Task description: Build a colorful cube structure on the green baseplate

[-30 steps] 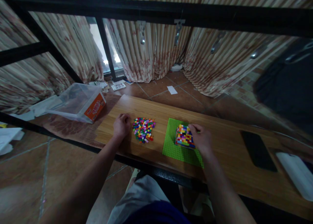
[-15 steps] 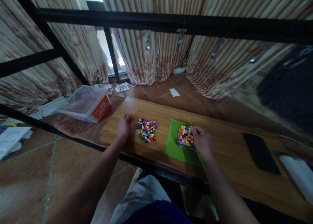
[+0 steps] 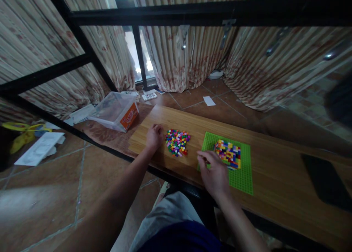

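Observation:
My left hand rests on the wooden board, just left of a loose pile of small coloured bricks. Its fingers are curled together, and anything inside them is hidden. My right hand hovers over the left edge of the green baseplate, between the pile and the built block. Thumb and forefinger are bent with a small gap, and I see nothing held between them. On the baseplate stands a block of stacked multicoloured bricks, its near left corner partly covered by my right hand.
A clear plastic box with an orange label stands beyond the board's left end. A dark flat panel lies on the board at the right. Black metal bars cross in front of the curtains. White paper lies on the floor.
My right hand has left the top of the brick block and moved left toward the loose pile. My left hand stays beside the pile. The whole view has shifted, so things appear further right.

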